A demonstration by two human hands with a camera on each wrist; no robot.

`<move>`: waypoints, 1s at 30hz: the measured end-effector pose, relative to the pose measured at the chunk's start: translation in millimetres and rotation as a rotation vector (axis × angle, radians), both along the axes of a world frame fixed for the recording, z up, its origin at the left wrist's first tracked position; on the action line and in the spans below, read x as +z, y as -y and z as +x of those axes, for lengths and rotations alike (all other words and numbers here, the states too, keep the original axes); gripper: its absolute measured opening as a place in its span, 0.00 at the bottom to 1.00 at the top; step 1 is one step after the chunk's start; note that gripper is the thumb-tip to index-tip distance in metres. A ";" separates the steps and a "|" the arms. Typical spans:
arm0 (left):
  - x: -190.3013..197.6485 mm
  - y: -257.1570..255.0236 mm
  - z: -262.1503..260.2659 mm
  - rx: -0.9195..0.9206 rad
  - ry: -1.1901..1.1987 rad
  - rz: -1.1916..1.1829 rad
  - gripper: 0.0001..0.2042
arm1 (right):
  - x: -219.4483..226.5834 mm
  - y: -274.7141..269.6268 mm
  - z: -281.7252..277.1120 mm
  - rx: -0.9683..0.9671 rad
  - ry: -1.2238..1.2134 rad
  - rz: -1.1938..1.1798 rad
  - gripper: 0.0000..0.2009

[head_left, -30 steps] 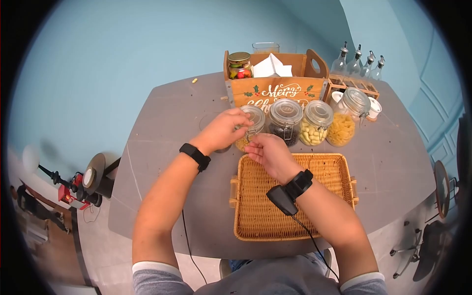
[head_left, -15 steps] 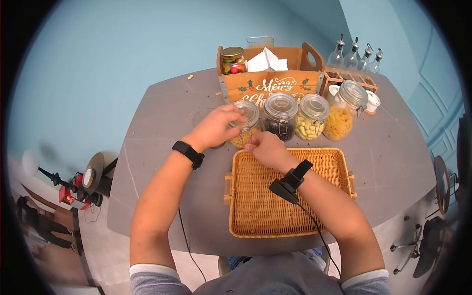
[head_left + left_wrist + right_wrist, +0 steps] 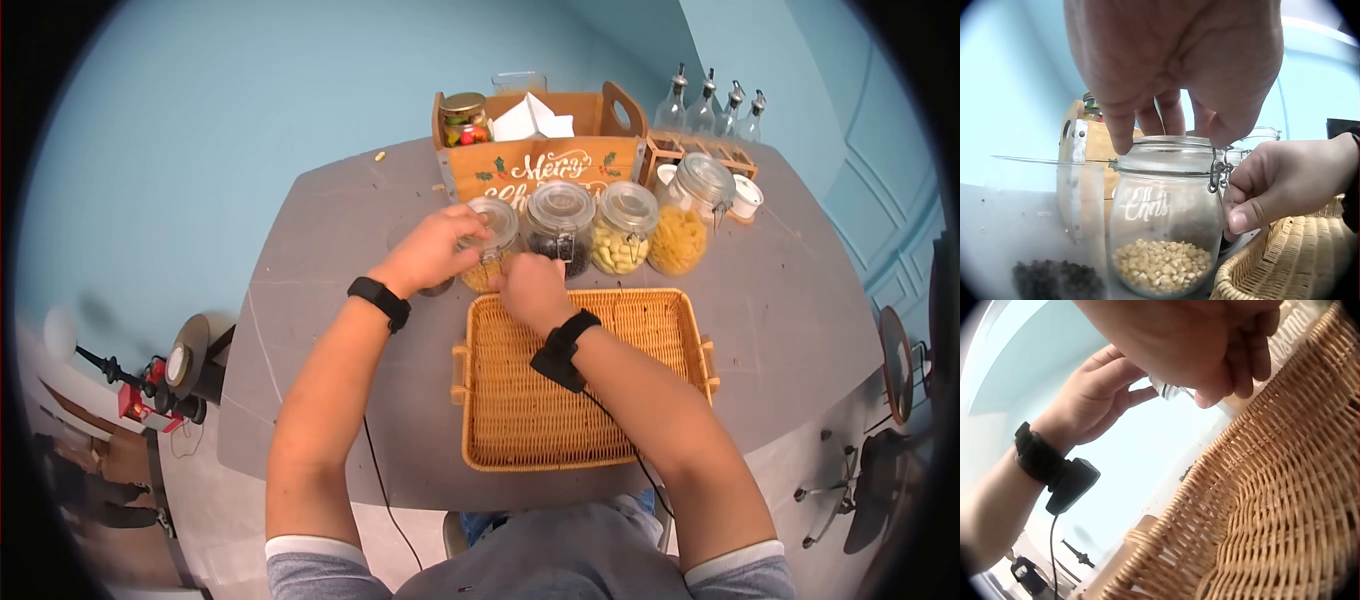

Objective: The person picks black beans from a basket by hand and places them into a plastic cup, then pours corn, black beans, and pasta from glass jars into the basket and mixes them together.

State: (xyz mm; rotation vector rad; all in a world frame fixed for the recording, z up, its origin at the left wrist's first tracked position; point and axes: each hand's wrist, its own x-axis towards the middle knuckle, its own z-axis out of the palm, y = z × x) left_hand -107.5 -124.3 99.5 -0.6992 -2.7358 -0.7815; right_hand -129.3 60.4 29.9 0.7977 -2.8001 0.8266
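Observation:
A clip-top glass jar (image 3: 1166,215) with yellow corn kernels in its lower part stands at the left end of a row of jars. From above, my left hand (image 3: 430,248) grips its glass lid (image 3: 1172,142), fingers and thumb spread round the rim. My right hand (image 3: 533,292) pinches the wire clasp (image 3: 1219,172) at the jar's front between thumb and fingers. Just left of this jar, a clear glass container (image 3: 1054,212) holds dark bits. Beside it on the right stands a clip-top jar of dark contents (image 3: 559,222).
Farther right are a jar of pale curved pieces (image 3: 622,243) and one of pasta (image 3: 677,243). A wicker tray (image 3: 575,400) lies in front. Behind stand a wooden "Merry" crate (image 3: 545,165), a pickle jar (image 3: 464,122) and pour-spout bottles (image 3: 702,110).
The right hand has turned and closed in against the jar's front, its fingers now on the clasp. The left hand stays at the lid. The whole head view has shifted slightly.

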 end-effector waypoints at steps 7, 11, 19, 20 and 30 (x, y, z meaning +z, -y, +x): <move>-12.7 1.1 3.0 0.007 -0.008 0.033 0.14 | 54.1 -117.7 28.1 0.135 0.124 -0.133 0.15; -15.8 -10.5 15.1 0.047 -0.050 0.126 0.14 | 42.3 -241.8 21.1 -0.134 0.098 0.088 0.21; -5.4 -17.5 51.3 0.289 -0.085 0.137 0.15 | 10.9 -297.8 25.5 -0.069 0.522 -0.082 0.28; -5.6 -18.4 57.2 0.306 -0.078 0.127 0.15 | 9.2 -295.6 25.0 -0.067 0.595 -0.145 0.28; 11.2 -15.0 47.2 0.399 -0.187 0.044 0.15 | 53.6 -245.8 29.5 0.047 0.190 -0.055 0.23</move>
